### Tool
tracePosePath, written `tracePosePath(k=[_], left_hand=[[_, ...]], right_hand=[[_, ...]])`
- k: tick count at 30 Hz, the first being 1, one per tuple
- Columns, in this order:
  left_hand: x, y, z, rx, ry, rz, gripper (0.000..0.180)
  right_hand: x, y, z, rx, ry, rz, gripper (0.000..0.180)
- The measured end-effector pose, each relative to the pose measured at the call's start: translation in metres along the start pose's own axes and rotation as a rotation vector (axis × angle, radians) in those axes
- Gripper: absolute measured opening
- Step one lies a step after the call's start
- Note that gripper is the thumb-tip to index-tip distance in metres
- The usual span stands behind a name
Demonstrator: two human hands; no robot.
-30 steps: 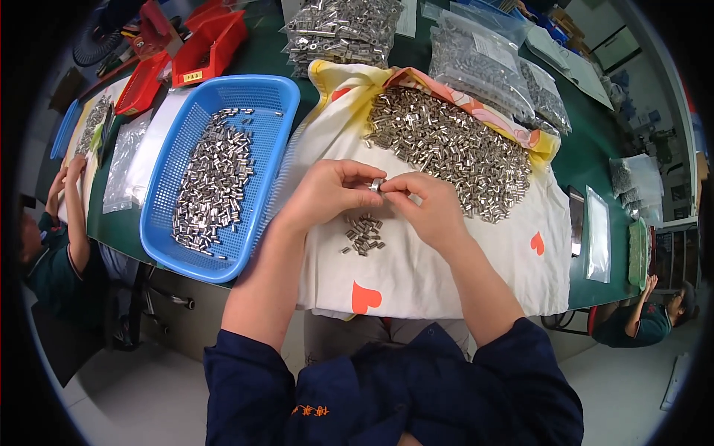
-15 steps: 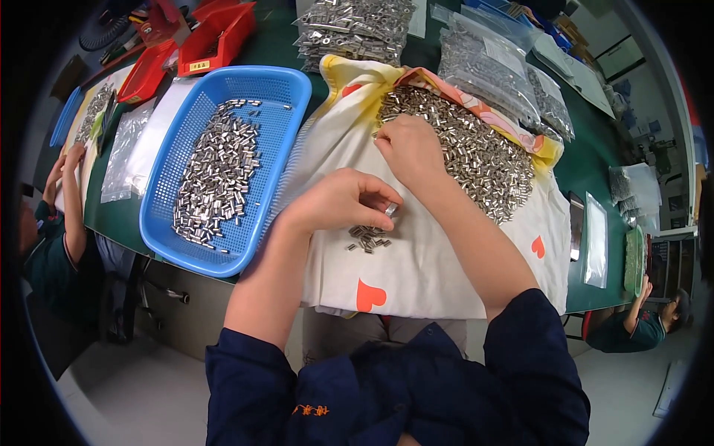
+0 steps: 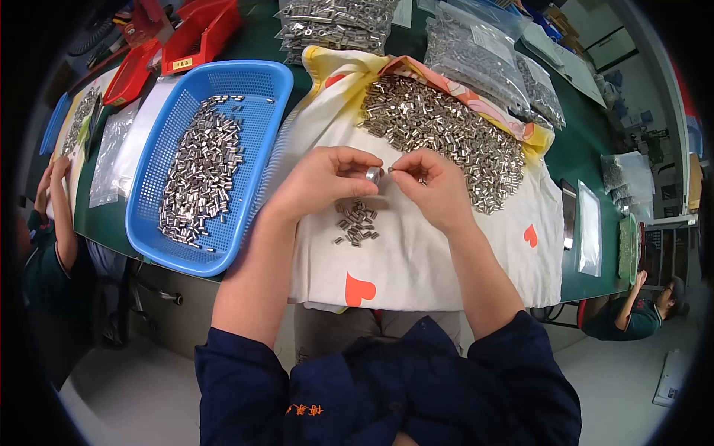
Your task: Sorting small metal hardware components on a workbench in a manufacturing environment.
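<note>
Over a white cloth (image 3: 424,267) with red hearts, my two hands meet almost fingertip to fingertip. My left hand (image 3: 325,178) is closed on a shiny silver metal piece, rounded and short (image 3: 372,175). Just beside it, my right hand (image 3: 437,187) pinches a small metal sleeve (image 3: 391,170), mostly covered by the fingers. Below my left hand lies a little pile of metal sleeves (image 3: 358,224). Beyond my right hand spreads a large heap of similar sleeves (image 3: 446,123), bordered by the cloth's bunched yellow and pink edge.
Left of my forearm stands a blue mesh basket (image 3: 284,83) holding many sleeves. Red bins (image 3: 201,37), clear bags of metal parts (image 3: 335,30) and further filled bags (image 3: 476,56) line the back of the green table (image 3: 573,160). Other people work at far left and far right.
My right hand has come back from the heap toward my left hand, now pinching a sleeve. My left hand has lifted slightly away from the little pile. The whole view has shifted a little.
</note>
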State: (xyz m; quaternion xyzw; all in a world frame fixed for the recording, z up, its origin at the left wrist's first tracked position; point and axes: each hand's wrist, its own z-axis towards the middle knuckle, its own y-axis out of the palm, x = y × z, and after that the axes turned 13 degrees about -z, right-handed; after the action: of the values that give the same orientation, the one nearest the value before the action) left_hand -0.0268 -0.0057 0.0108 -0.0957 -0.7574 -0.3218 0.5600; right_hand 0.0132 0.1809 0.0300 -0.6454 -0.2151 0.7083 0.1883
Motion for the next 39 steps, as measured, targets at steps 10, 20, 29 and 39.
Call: tracePosePath(k=[10, 20, 29, 39], left_hand=[[0.001, 0.002, 0.002, 0.004, -0.011, -0.014, 0.036], [-0.003, 0.001, 0.001, 0.058, 0.019, 0.094, 0.034], [0.0, 0.001, -0.002, 0.067, 0.016, 0.131, 0.035], [0.006, 0.002, -0.003, -0.057, -0.058, 0.075, 0.033]], right_hand=[[-0.001, 0.011, -0.007, 0.066, -0.11, -0.145, 0.008], [0.0, 0.024, -0.008, 0.238, -0.282, -0.322, 0.007], [-0.002, 0.025, -0.009, 0.218, -0.305, -0.335, 0.007], [0.007, 0.0, -0.001, -0.099, 0.004, -0.087, 0.011]])
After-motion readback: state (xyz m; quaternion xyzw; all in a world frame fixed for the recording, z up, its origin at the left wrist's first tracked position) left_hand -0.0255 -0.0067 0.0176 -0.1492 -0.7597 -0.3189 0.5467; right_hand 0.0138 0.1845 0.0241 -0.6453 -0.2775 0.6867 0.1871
